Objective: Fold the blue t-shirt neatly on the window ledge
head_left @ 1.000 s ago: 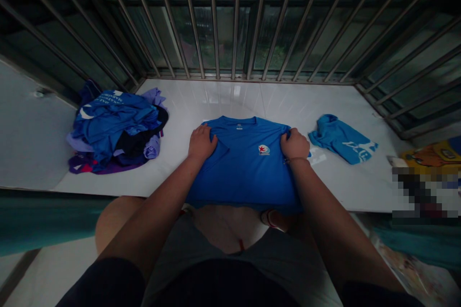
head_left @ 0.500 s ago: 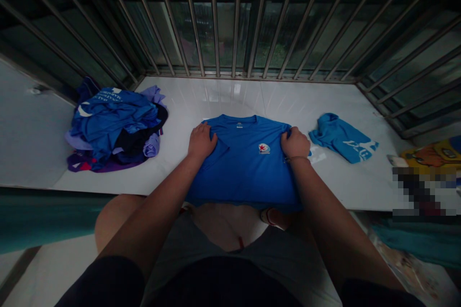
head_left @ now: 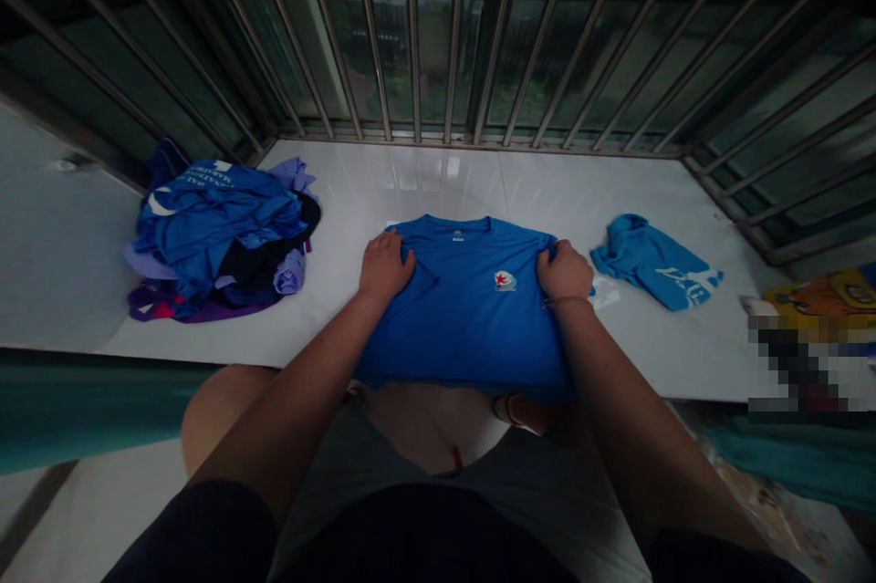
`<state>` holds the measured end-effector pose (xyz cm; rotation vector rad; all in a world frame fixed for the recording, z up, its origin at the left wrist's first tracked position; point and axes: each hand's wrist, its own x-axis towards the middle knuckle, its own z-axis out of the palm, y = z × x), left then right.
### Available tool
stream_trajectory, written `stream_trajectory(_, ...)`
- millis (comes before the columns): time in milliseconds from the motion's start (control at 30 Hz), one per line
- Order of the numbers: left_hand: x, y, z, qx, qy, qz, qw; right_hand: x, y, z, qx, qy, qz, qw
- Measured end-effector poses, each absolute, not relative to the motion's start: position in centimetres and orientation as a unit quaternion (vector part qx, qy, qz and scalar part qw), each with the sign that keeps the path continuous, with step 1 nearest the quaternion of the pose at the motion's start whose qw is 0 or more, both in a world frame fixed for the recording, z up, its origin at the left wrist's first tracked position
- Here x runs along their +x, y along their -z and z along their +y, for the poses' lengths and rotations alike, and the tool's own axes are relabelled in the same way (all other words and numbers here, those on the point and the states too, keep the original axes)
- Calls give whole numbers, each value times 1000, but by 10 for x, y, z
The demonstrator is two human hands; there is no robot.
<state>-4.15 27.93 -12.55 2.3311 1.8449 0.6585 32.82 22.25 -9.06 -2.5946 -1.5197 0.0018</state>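
Plain blue short-sleeved T-shirt in thin, smooth cloth (head_left: 465,327), face up on the glossy white slab (head_left: 346,200); collar (head_left: 457,223) at 12 o'clock, lower edge at 6, reaching the slab's near rim. Left hand (head_left: 385,265) at the shirt's 10, fingers and thumb closed on the shoulder cloth. Right hand (head_left: 567,269), between 2 and 3, bunches the other shoulder; firmness of either grip can't be told.

Handling, by judgement: light, limp, likely synthetic; apt to slide on the slab and crease, hardly fragile. Shoulder seams look the best hold; small printed badge (head_left: 505,281) probably stiffer.

Rumpled heap of blue, purple and black clothes (head_left: 223,209) towards 9; bundled turquoise garment with white print (head_left: 661,259) near 3, apart from the shirt.
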Motion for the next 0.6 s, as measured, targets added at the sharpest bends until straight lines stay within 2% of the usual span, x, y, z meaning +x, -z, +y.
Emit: stream_trajectory(600,-43,127,279,759,-219,610,61,330,94,224,-860,10,-505,71)
